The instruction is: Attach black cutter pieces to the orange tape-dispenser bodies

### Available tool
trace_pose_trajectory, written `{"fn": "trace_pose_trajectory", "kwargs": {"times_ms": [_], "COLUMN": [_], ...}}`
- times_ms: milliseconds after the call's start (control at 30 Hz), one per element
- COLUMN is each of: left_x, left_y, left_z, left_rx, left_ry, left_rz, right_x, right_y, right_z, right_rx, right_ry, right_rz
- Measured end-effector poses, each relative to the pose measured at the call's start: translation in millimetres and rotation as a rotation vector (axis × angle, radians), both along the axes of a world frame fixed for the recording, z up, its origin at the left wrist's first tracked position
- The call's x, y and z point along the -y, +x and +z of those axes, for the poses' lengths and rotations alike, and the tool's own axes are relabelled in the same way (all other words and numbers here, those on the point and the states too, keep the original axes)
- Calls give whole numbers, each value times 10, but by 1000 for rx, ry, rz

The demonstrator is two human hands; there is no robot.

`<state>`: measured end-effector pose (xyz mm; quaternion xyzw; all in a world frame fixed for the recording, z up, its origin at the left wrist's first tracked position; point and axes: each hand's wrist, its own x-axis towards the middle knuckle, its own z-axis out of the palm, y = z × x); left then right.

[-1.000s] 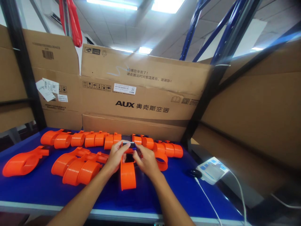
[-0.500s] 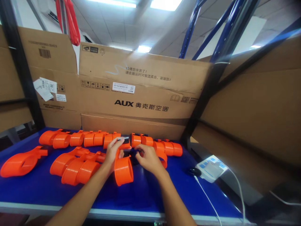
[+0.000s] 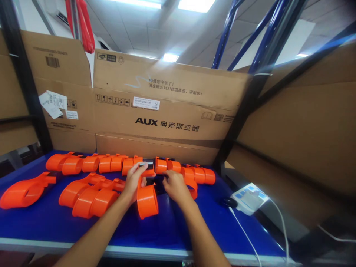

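Observation:
My left hand (image 3: 135, 181) is closed around the flat stem of an orange plastic looped piece (image 3: 148, 203), whose wide ring hangs below my fingers. By the thumb shows a glossy black part (image 3: 147, 165); whether it is joined to the orange piece I cannot tell. Just to the right, my right hand (image 3: 175, 186) has its fingers curled together, pointing down over the dark area between the hands. Their tips are mostly hidden, so anything pinched there does not show. Behind the right wrist lies another orange ring (image 3: 191, 187), partly covered.
Several orange looped pieces (image 3: 105, 163) line the back of the blue tabletop (image 3: 167, 233). More lie at the left, including a long orange loop (image 3: 23, 193). A white device (image 3: 250, 199) with cables sits at the right. Cardboard (image 3: 167, 111) walls the back.
My right hand has shifted slightly right, away from the left hand, and its fingers have curled in. The orange looped piece in my left hand has tilted a little.

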<state>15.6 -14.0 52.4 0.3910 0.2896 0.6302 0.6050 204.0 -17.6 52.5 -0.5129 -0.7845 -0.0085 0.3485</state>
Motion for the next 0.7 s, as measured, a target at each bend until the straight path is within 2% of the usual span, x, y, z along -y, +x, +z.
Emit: {"fn": "trace_pose_trajectory", "kwargs": {"times_ms": [167, 333, 433, 567, 700], "left_x": [-23, 25, 49, 54, 45], "left_y": [10, 54, 73, 70, 57], "left_z": [-21, -42, -49, -57, -53], "left_rx": [-21, -123, -191, -228, -228], "left_ry": [-5, 32, 75, 86, 65], "left_rz": [11, 22, 15, -6, -5], "right_x": [6, 49, 119, 212, 234], "right_y": [-5, 7, -28, -112, -169], "right_z": [5, 46, 105, 174, 186], "right_rx": [-91, -279, -384, -361, -331], "right_ry": [-22, 97, 154, 110, 116], "right_rz": [-45, -28, 92, 325, 358]}}
